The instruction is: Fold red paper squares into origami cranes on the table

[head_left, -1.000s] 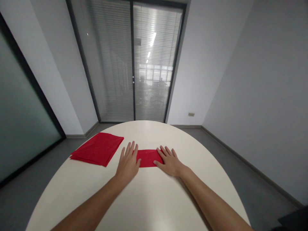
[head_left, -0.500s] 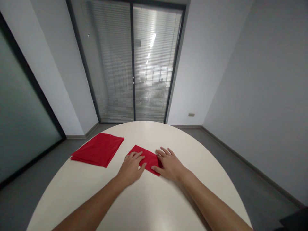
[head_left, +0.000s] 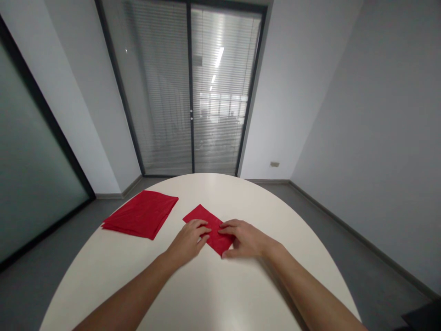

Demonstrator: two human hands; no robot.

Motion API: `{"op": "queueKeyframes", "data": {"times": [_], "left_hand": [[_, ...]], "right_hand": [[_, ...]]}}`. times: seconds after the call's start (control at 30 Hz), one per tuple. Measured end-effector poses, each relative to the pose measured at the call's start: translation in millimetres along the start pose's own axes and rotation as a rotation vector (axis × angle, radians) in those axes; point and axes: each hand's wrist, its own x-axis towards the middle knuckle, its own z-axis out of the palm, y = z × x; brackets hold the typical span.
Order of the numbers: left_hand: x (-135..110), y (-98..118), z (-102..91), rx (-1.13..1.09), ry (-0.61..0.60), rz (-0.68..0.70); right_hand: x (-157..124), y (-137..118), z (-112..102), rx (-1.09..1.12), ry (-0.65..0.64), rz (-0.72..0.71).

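Note:
A folded red sheet, thin like cloth or a napkin [head_left: 206, 218], lies slantwise on the round white table [head_left: 206, 289]. My left hand [head_left: 189, 239] rests its fingertips on the sheet's near left side, the thumb apart from the fingers. At the right end, my right hand [head_left: 246, 239] spreads over the sheet, fingers on top and thumb by the near corner. Neither hand is closed round it. Part of the sheet's right end is hidden under my right hand. To the left, a larger stack of red sheets [head_left: 141, 215] lies near the table's edge.
Beyond the table stands a glass partition with blinds [head_left: 220, 105] in a dark frame. Grey-white walls [head_left: 361, 115] rise at the right. A dark object [head_left: 423, 317] shows at the lower right corner.
The folded red sheet has turned a little clockwise, its near right corner coming closer to me. My right hand's fingers have drawn in over its right end; my left hand has barely shifted.

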Motion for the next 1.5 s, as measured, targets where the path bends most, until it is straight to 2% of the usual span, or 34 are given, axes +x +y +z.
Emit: {"op": "queueKeyframes", "data": {"times": [0.23, 0.57, 0.83, 0.97, 1.07, 1.23, 1.43, 1.5], "left_hand": [[-8.8, -1.1, -8.3, 0.027, -0.086, 0.053], [-10.7, -3.0, -5.1, 0.072, -0.137, 0.027], [-8.7, 1.6, -9.9, 0.037, -0.127, 0.007], [-4.5, 6.3, -12.9, 0.005, -0.062, 0.044], [-1.0, 7.4, -14.1, -0.036, -0.012, 0.046], [-0.1, 7.3, -16.1, -0.142, 0.033, -0.017], [1.3, 9.7, -14.0, -0.175, 0.089, -0.116], [2.6, 9.3, -11.6, -0.223, 0.095, -0.154]], "right_hand": [[-0.2, 1.6, 1.7, -0.008, 0.003, -0.026], [-1.9, 1.0, -3.2, -0.047, 0.037, -0.054], [3.2, -4.0, 0.2, -0.137, 0.124, -0.098], [4.8, -6.3, 3.9, -0.167, 0.143, -0.072], [2.7, -6.0, 2.0, -0.084, 0.169, -0.036], [-2.2, 0.7, -0.7, 0.187, 0.221, 0.001], [2.3, 12.4, 13.5, 0.319, 0.151, 0.106], [5.6, 14.7, 19.5, 0.356, 0.176, 0.117]]}}
